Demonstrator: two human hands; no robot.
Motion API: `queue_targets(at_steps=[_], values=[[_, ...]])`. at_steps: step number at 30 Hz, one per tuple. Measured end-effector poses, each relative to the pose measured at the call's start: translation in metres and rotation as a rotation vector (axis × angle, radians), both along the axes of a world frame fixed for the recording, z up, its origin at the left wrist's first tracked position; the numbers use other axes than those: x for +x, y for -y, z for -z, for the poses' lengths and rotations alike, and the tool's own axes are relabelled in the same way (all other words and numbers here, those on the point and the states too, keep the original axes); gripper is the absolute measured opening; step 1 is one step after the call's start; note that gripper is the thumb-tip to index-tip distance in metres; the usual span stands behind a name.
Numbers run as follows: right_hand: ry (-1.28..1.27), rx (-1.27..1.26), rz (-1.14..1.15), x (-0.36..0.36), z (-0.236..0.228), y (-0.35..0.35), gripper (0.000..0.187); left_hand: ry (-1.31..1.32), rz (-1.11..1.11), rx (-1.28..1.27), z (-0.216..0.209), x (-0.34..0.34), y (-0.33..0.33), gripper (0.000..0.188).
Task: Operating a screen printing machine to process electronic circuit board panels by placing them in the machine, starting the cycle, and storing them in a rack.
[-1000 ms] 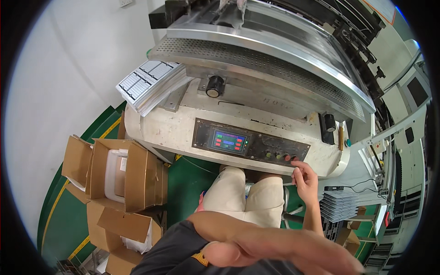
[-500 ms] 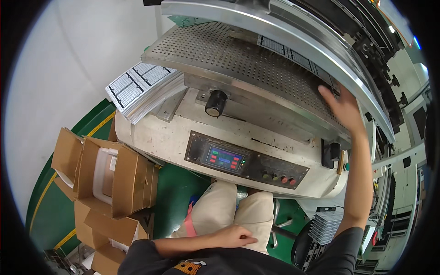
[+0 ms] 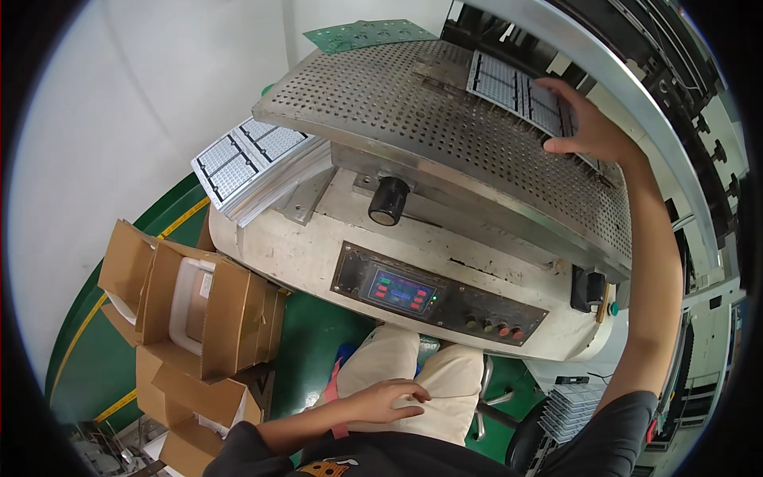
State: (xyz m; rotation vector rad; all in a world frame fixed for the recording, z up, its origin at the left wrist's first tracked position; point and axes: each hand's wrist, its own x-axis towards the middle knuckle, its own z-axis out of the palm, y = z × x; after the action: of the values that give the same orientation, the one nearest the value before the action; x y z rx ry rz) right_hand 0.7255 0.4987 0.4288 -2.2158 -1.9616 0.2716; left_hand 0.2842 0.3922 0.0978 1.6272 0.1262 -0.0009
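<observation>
A white printed panel [image 3: 498,81] with a dark-lined grid and small round dots lies toward the back right of a perforated metal table [image 3: 342,87]. My right hand [image 3: 592,131] is over the right end of this panel. Its thumb is at the near edge and its fingers at the far edge, spread apart; whether they touch the panel I cannot tell. Above and behind that hand hangs a silver metal frame [image 3: 608,63]. My left hand [image 3: 385,401] rests on my lap, holding nothing, with thumb and fingers apart.
A stack of similar panels [image 3: 246,159] stands left of the table. A green board [image 3: 369,36] lies at the back edge. Below are a black knob [image 3: 389,201] and a control panel [image 3: 437,294]. Open cardboard boxes [image 3: 230,318] stand at left, and racked panels [image 3: 572,409] at lower right.
The silver frame has risen, uncovering more of the white panel and green board. My right hand has moved up and back over the panel. My left hand's fingers have opened out.
</observation>
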Motion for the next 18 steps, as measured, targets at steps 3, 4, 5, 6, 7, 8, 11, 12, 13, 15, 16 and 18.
queue_targets(at_steps=[3,4,5,6,7,8,11,12,13,15,16,18], values=[[0.205,0.257,0.034,-0.007,-0.010,0.020,0.114,0.056,0.121,0.005,-0.014,0.016,-0.007,0.033],[0.208,0.257,0.044,-0.013,-0.014,0.031,0.114,0.112,0.141,0.054,-0.019,0.020,-0.010,0.034],[0.213,0.298,0.006,-0.020,-0.012,0.044,0.114,0.161,0.158,0.100,-0.025,0.024,-0.014,0.034],[0.219,0.342,-0.038,-0.030,-0.009,0.056,0.114,0.213,0.170,0.148,-0.030,0.028,-0.018,0.035],[0.225,0.384,-0.085,-0.043,-0.007,0.069,0.114,0.211,0.170,0.148,-0.037,0.033,-0.022,0.035],[0.110,0.384,-0.111,-0.066,-0.001,0.086,0.109,0.230,0.099,0.148,-0.046,0.037,-0.024,0.040],[0.252,0.303,-0.166,-0.136,0.016,0.152,0.103,0.301,-0.038,0.026,-0.089,0.053,-0.030,0.051],[0.260,0.264,-0.189,-0.159,0.022,0.169,0.104,0.341,-0.149,-0.090,-0.098,0.054,-0.025,0.057],[0.264,0.225,-0.211,-0.177,0.029,0.182,0.104,0.326,-0.131,-0.091,-0.096,0.049,-0.020,0.057],[0.260,0.192,-0.204,-0.200,0.044,0.207,0.105,0.399,-0.116,0.203,-0.085,0.038,-0.018,0.058],[0.254,0.158,-0.234,-0.207,0.051,0.216,0.105,0.438,-0.105,0.347,-0.080,0.034,-0.015,0.058],[0.225,0.154,-0.199,-0.213,0.061,0.232,0.104,0.401,-0.093,0.166,-0.075,0.026,-0.002,0.058]])
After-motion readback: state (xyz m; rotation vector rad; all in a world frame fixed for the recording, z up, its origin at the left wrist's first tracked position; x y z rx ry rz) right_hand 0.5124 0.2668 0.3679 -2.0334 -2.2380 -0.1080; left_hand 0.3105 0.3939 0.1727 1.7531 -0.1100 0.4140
